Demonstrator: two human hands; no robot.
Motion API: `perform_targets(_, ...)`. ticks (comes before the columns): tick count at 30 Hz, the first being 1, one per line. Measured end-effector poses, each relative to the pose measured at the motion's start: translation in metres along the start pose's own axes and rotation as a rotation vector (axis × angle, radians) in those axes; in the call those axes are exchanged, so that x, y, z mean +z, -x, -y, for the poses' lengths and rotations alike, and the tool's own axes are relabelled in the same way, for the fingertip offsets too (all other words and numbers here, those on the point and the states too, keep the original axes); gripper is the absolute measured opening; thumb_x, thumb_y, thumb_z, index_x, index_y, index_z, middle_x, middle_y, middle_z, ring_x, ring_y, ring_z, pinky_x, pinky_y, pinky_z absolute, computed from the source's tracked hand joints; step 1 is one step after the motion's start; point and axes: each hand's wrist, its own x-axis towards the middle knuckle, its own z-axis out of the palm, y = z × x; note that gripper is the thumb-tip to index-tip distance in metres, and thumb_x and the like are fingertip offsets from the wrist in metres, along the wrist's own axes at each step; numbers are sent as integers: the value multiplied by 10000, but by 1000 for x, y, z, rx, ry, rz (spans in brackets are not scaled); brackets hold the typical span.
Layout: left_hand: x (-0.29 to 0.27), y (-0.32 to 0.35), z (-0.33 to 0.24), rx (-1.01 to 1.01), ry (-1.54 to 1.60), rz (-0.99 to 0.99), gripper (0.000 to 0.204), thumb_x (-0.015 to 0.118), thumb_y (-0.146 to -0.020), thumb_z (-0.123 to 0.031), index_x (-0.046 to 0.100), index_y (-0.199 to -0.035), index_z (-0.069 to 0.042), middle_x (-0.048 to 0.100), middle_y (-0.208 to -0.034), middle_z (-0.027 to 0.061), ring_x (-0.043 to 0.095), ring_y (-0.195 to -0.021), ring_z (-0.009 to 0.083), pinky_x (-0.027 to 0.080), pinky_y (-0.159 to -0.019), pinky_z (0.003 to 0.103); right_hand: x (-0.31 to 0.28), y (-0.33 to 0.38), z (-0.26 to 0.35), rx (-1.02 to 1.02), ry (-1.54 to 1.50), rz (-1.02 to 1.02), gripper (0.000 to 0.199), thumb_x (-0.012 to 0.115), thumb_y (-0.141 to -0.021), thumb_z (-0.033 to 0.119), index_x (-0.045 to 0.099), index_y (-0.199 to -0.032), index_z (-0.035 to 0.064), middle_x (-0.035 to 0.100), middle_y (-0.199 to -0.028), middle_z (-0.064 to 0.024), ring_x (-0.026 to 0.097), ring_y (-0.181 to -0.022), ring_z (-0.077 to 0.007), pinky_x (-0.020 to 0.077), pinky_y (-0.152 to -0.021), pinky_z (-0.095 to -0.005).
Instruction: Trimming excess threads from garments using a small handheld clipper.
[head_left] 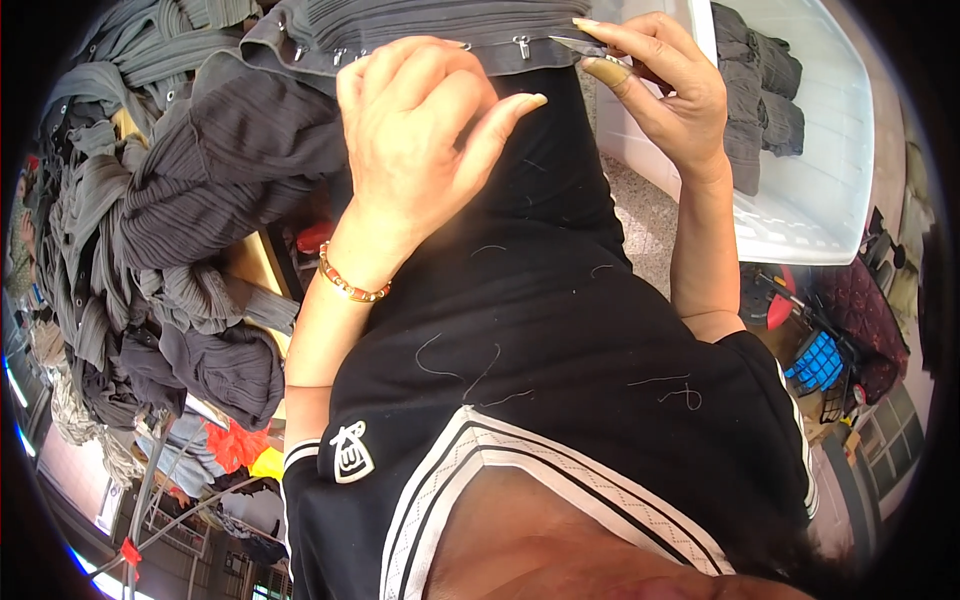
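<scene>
A white plastic bin (820,190) with folded grey garments (765,85) lies right of the hands. A heap of grey ribbed clothing (150,230) sits to their left, above orange fabric (235,445).

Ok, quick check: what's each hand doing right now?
Left hand: closed on the grey garment, gripping its edge with the metal clasps.
Right hand: closed on small snips, tips at the garment edge.

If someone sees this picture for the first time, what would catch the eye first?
Probably the two hands at top centre: the left hand grips a grey ribbed garment with small metal clips, while the right hand holds a small metal tool against its edge. At the left lies a heap of grey garments.
</scene>
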Motion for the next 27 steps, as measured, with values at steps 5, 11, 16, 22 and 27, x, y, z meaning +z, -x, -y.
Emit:
perform_targets(5,14,-16,4,13,-69,-94,257,837,-726,-297,635,-791,-152,594,-863,-27,562,-867,200,369,-783,358,-7,9,-1,119,57,-95,383,791,-802,11,728,-1177,60,581,-875,20,477,-714,-32,329,-557,-175)
perform_targets(11,22,-31,-7,-8,-249,5,255,836,-753,-260,721,-957,-159,637,-953,-38,580,-923,190,402,-807,340,-7,15,-6,138,4,-156,384,799,-798,23,729,-1174,59,580,-877,18,473,-712,-36,339,-577,-180)
perform_targets(16,24,-30,-4,61,-241,-2,182,799,-781,-171,720,-944,-155,635,-944,-46,582,-912,179,405,-795,344,-2,20,-6,155,-4,-134,384,801,-796,28,730,-1173,56,576,-876,14,472,-710,-39,340,-577,-179)
perform_targets(22,33,-21,5,110,-32,-88,189,774,-777,-116,647,-914,-141,617,-882,-35,594,-884,171,400,-808,341,4,24,-1,173,-32,-120,396,808,-788,44,731,-1176,62,579,-874,10,471,-702,-46,340,-571,-182)
perform_targets(27,30,-21,-1,111,-7,-97,185,773,-779,-108,641,-906,-135,629,-855,-31,608,-853,179,406,-788,333,11,22,5,140,-90,-126,396,810,-787,49,732,-1175,64,586,-871,5,476,-699,-52,345,-569,-187)
